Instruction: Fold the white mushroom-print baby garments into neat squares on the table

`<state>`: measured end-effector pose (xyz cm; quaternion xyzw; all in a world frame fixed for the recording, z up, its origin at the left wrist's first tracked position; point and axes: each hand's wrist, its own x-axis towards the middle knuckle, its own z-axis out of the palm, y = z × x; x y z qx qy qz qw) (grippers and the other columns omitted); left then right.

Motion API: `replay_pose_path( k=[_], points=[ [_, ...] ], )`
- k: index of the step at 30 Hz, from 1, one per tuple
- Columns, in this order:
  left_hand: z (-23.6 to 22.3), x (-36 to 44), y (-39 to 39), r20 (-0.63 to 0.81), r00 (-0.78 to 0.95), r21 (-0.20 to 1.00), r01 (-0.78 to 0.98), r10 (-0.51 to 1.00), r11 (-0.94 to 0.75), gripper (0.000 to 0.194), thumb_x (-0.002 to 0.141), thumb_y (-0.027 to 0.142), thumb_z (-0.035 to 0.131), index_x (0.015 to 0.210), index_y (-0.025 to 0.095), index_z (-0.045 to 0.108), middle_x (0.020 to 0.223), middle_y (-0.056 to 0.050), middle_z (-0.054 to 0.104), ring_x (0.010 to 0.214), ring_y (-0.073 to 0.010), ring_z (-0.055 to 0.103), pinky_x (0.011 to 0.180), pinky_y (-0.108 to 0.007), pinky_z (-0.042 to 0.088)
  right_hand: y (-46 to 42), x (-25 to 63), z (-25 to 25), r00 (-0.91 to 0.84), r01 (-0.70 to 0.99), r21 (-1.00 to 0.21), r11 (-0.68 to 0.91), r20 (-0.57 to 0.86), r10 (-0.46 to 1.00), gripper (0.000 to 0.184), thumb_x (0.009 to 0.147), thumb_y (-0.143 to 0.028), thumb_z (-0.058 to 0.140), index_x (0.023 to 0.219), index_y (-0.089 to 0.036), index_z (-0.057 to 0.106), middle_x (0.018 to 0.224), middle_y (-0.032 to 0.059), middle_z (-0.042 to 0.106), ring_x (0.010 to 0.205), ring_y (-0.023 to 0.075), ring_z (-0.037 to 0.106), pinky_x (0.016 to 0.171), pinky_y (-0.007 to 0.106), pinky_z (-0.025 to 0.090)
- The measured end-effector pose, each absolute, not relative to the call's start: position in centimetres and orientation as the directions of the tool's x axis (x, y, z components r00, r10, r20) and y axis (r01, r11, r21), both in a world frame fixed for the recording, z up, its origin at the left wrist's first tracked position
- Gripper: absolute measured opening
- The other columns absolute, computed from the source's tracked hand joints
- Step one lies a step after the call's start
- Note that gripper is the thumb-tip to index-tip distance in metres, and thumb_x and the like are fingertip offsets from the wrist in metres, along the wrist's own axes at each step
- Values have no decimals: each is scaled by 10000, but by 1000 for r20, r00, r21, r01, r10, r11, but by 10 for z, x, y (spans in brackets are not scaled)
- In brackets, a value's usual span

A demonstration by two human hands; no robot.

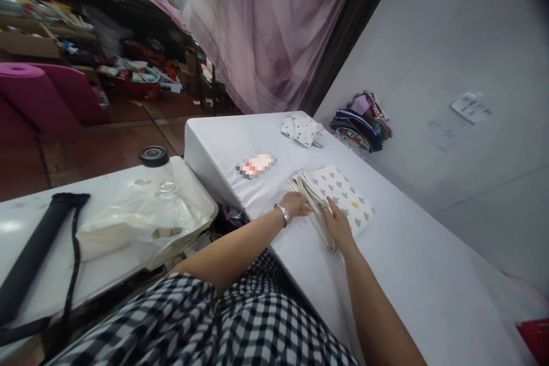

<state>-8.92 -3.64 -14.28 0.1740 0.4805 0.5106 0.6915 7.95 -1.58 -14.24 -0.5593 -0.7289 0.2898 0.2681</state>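
A folded cream cloth [348, 193] with grey-brown cloud-like prints and one yellow print lies on the white-covered table [412, 274]. Its stacked layers show along the near left edge. My left hand [295, 205], with a bracelet at the wrist, grips that edge, its fingers pointing right among the layers. Close beside it, my right hand [338, 222] holds the same edge with the thumb on top; its other fingers are partly hidden. Part of the cloth hangs over the table's near side, by my right forearm. Farther back lies a smaller printed white cloth [302, 130].
A pixelated flat object, perhaps a phone [256, 164], lies left of the cloth. At left stands a white surface with a plastic bag [141, 217], a black-lidded jar [153, 155] and a black strap [38, 251]. Folded clothes [360, 123] are stacked by the wall.
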Motion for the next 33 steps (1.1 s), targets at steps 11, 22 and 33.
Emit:
replay_pose_path(
  k=[11, 22, 33],
  points=[
    [-146, -73, -17, -489, -50, 834, -318, 871, 450, 155, 787, 277, 567, 780, 123, 570, 719, -58, 673, 418, -83, 533, 331, -166, 272, -13, 83, -149, -254, 663, -700, 263, 120, 960, 521, 839, -414, 412, 1309, -193, 458, 1307, 78, 501, 1225, 218, 430, 1007, 391, 342],
    [-156, -83, -22, -363, -187, 931, -46, 913, 362, 100, 733, 237, 525, 739, 140, 547, 694, -25, 650, 369, -73, 487, 355, -191, 317, -29, 70, -145, -551, 712, -403, 575, 186, 813, 498, 870, -258, 346, 1367, -248, 357, 1464, 47, 258, 1352, 220, 187, 1067, 491, 191],
    [-154, -92, -23, -254, -234, 935, 190, 939, 300, 188, 685, 265, 599, 576, 182, 470, 404, 61, 456, 393, -105, 506, 431, -195, 327, -15, 68, -135, -424, 651, -587, 481, 244, 872, 483, 861, -426, 400, 1264, -181, 499, 1302, 89, 501, 1204, 218, 451, 1022, 399, 345]
  ],
)
